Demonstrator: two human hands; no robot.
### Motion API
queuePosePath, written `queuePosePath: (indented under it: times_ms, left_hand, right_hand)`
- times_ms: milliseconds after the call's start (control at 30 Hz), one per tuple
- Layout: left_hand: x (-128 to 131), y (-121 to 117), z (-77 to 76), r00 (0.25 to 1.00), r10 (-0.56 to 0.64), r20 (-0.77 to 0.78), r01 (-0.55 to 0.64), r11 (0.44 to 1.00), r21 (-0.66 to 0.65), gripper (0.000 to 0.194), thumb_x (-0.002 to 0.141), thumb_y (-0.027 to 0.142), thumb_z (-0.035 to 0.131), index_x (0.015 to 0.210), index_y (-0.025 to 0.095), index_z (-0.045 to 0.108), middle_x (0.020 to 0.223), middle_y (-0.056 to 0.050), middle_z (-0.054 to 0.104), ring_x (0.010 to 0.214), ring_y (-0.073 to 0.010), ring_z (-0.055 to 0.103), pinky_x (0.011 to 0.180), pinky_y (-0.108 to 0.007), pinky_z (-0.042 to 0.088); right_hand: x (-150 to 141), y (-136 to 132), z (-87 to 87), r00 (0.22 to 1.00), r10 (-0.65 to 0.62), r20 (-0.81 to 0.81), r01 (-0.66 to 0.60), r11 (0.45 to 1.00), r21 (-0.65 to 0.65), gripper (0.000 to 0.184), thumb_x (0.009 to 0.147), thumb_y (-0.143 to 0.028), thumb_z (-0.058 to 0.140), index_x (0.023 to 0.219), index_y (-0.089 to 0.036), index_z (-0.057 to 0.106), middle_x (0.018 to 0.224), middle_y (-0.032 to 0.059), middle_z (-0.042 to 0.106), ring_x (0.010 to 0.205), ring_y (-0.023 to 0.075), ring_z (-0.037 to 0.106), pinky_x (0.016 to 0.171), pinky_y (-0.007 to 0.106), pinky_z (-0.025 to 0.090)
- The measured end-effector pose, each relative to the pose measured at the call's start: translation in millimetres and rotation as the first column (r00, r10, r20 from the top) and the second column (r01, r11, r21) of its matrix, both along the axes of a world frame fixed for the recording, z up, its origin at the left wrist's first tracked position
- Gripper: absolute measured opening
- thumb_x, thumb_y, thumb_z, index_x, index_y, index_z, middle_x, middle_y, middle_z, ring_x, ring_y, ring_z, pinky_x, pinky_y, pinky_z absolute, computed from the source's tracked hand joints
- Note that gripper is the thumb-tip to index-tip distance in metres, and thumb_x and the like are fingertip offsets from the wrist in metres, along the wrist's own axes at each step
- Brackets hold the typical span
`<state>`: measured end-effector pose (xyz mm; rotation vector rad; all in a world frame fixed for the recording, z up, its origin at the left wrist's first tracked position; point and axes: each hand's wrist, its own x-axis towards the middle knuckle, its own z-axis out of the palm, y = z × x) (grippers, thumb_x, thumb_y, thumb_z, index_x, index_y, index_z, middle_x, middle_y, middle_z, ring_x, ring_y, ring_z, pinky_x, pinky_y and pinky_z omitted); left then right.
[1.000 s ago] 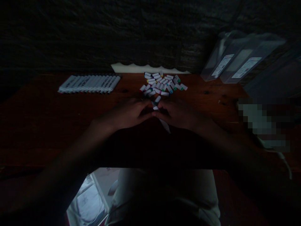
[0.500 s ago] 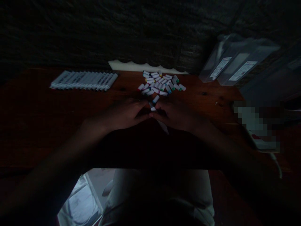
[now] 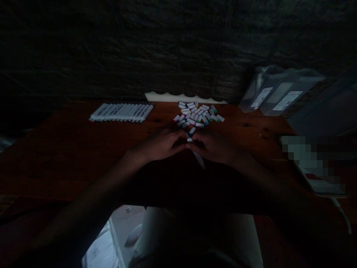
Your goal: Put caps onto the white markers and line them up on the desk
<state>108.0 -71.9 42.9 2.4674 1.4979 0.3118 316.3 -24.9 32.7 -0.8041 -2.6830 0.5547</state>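
Between my two hands is a white marker (image 3: 199,160), slanting with its lower end toward me. My left hand (image 3: 165,144) pinches it from the left near its upper end, which looks dark. From the other side, my right hand (image 3: 215,147) has its fingers closed on the same marker, and the fingertips of both hands almost meet. A single white cap (image 3: 192,130) lies just beyond the fingertips. Past it is a loose pile of white marker caps (image 3: 198,114) with coloured ends. Dim light hides the finer details of the fingers.
A row of white markers (image 3: 121,112) lies side by side at the left back. A wavy-edged white strip (image 3: 184,98) rests along the wall. Clear plastic cases (image 3: 281,93) stand at the right back. A blurred-out device with a cable (image 3: 341,214) is at the right edge.
The whole view has shifted, so the table's contents appear lower and slightly to the right. My hands keep the same grip on the marker.
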Motion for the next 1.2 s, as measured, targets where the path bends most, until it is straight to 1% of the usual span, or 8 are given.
queuePosePath:
  times_ms: [167, 333, 500, 667, 867, 1000, 1200]
  left_hand:
    - [-0.2, 1.2, -1.2, 1.000, 0.023, 0.020, -0.022, 0.999, -0.028, 0.023, 0.092, 0.037, 0.053, 0.104, 0.019, 0.059, 0.092, -0.006, 0.065, 0.082, -0.0200, 0.062, 0.071, -0.032, 0.046]
    - [-3.7, 4.7, -5.5, 0.999, -0.003, 0.051, 0.004, 1.000, -0.027, 0.015, 0.092, 0.033, 0.052, 0.095, 0.020, 0.058, 0.090, -0.005, 0.065, 0.080, -0.0184, 0.060, 0.069, -0.031, 0.044]
    - [-5.3, 8.5, -9.1, 0.998, 0.006, 0.061, -0.004, 0.999, -0.037, 0.014, 0.091, 0.031, 0.053, 0.089, 0.019, 0.058, 0.083, -0.003, 0.063, 0.074, -0.0157, 0.057, 0.065, -0.028, 0.041]
    - [-4.6, 9.5, -8.3, 0.998, 0.035, 0.053, -0.031, 0.997, -0.069, 0.014, 0.091, 0.031, 0.052, 0.089, 0.019, 0.060, 0.079, -0.002, 0.063, 0.071, -0.0145, 0.056, 0.063, -0.027, 0.040]
    - [-4.5, 10.4, -7.2, 0.998, 0.020, 0.063, -0.016, 0.998, -0.060, 0.014, 0.089, 0.030, 0.053, 0.087, 0.018, 0.060, 0.078, -0.001, 0.062, 0.069, -0.0141, 0.055, 0.061, -0.026, 0.038]
    - [-5.9, 11.0, -9.0, 0.998, 0.018, 0.061, -0.014, 0.998, -0.067, 0.014, 0.089, 0.030, 0.053, 0.086, 0.018, 0.060, 0.077, -0.001, 0.062, 0.068, -0.0142, 0.054, 0.061, -0.027, 0.038]
    - [-5.5, 10.8, -9.3, 0.999, 0.009, 0.053, -0.006, 0.999, -0.049, 0.015, 0.089, 0.030, 0.053, 0.083, 0.018, 0.059, 0.074, -0.001, 0.061, 0.067, -0.0138, 0.054, 0.061, -0.026, 0.037]
  right_hand:
    - [-0.5, 0.1, -1.2, 0.998, 0.014, -0.067, -0.016, 1.000, -0.024, 0.025, 0.093, -0.038, 0.053, 0.091, -0.015, 0.063, 0.088, 0.0067, 0.065, 0.077, 0.0158, 0.057, 0.068, 0.028, 0.039]
    - [-1.8, 0.3, -2.9, 0.997, 0.020, -0.081, -0.023, 0.999, -0.036, 0.025, 0.094, -0.037, 0.053, 0.090, -0.016, 0.064, 0.089, 0.0069, 0.067, 0.080, 0.0167, 0.059, 0.072, 0.029, 0.041]
    - [-1.9, 0.5, -3.1, 0.997, 0.011, -0.074, -0.013, 0.999, -0.033, 0.026, 0.093, -0.038, 0.053, 0.090, -0.016, 0.064, 0.091, 0.0079, 0.067, 0.083, 0.0171, 0.060, 0.074, 0.030, 0.041]
    - [-2.1, 1.2, -4.9, 0.995, 0.019, -0.097, -0.023, 0.999, -0.039, 0.024, 0.093, -0.037, 0.055, 0.090, -0.016, 0.064, 0.092, 0.0087, 0.069, 0.086, 0.0183, 0.061, 0.075, 0.030, 0.040]
    - [-1.8, 1.6, -4.8, 0.998, 0.013, -0.058, -0.015, 0.999, -0.035, 0.028, 0.094, -0.040, 0.052, 0.089, -0.016, 0.065, 0.091, 0.0085, 0.068, 0.083, 0.0177, 0.061, 0.073, 0.029, 0.040]
    - [-1.9, 1.3, -3.7, 0.998, 0.025, -0.064, -0.027, 0.999, -0.029, 0.025, 0.094, -0.039, 0.053, 0.092, -0.016, 0.065, 0.092, 0.0075, 0.068, 0.084, 0.0172, 0.060, 0.074, 0.029, 0.040]
    - [-2.1, 1.6, -4.8, 0.996, 0.032, -0.086, -0.035, 0.999, -0.041, 0.024, 0.092, -0.038, 0.055, 0.087, -0.016, 0.064, 0.088, 0.0066, 0.067, 0.082, 0.0169, 0.059, 0.073, 0.029, 0.039]
